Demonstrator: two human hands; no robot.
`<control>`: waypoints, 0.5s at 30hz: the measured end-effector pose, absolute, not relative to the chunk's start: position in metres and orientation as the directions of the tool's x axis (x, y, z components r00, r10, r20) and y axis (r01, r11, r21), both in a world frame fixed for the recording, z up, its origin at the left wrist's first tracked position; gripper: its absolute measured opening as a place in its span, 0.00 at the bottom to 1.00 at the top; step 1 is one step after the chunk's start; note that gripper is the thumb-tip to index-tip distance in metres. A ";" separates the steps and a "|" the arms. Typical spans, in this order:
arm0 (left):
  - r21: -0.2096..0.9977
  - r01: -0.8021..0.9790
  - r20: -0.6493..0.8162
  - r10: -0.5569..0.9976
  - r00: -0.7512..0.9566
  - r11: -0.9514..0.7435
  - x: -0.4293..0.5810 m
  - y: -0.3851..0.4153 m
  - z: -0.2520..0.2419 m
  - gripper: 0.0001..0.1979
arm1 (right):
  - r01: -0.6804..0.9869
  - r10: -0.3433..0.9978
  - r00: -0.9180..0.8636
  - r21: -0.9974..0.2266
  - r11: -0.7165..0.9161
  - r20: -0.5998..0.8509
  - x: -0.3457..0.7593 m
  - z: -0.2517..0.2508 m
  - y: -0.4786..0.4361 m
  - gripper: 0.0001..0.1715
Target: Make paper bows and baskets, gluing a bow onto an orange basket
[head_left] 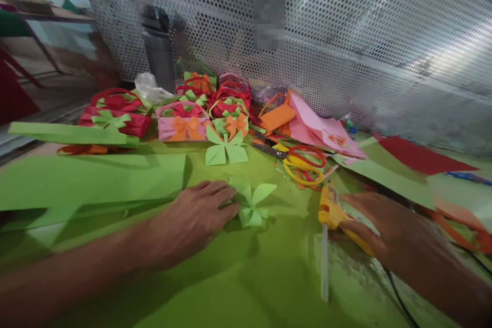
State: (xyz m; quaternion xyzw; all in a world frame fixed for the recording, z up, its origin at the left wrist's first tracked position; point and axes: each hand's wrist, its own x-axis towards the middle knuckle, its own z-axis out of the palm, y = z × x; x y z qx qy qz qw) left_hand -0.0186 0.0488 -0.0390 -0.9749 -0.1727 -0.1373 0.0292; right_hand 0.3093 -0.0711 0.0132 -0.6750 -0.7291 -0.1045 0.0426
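Observation:
My left hand (202, 212) is closed at the fingertips on the left edge of a light green paper bow (252, 207) on the green table. The bow's pointed petals spread to the right. A second green paper bow (226, 151) stands just behind it. My right hand (388, 225) is at a yellow glue gun (331, 207), fingers stretched out and thumb over its handle, with a gap between them. From the gun's back end a whitish glue stick (325, 266) points toward me. A black cord (397, 292) runs beneath my right forearm.
Folded green paper (96, 177) lies on the left. Behind are pink paper bags (183, 125) with bows, a grey bottle (159, 51) and a perforated metal panel (326, 36). Scissors with yellow handles (303, 174) lie near the glue gun. Red paper (423, 154) is at right.

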 end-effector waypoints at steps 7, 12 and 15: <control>0.039 0.325 0.303 0.321 0.898 -0.945 -0.018 0.060 -0.038 0.16 | 0.732 0.918 -0.328 -0.674 0.100 -0.221 0.282 0.024 0.033 0.20; 0.105 0.339 0.277 0.355 0.893 -0.935 -0.016 0.061 -0.033 0.13 | 0.527 0.684 -0.599 -0.848 -0.053 -0.415 0.253 0.012 0.055 0.25; 0.118 0.323 0.299 0.344 0.890 -0.939 -0.016 0.062 -0.034 0.13 | 0.503 0.640 -0.600 -0.848 -0.166 -0.481 0.246 0.011 0.059 0.16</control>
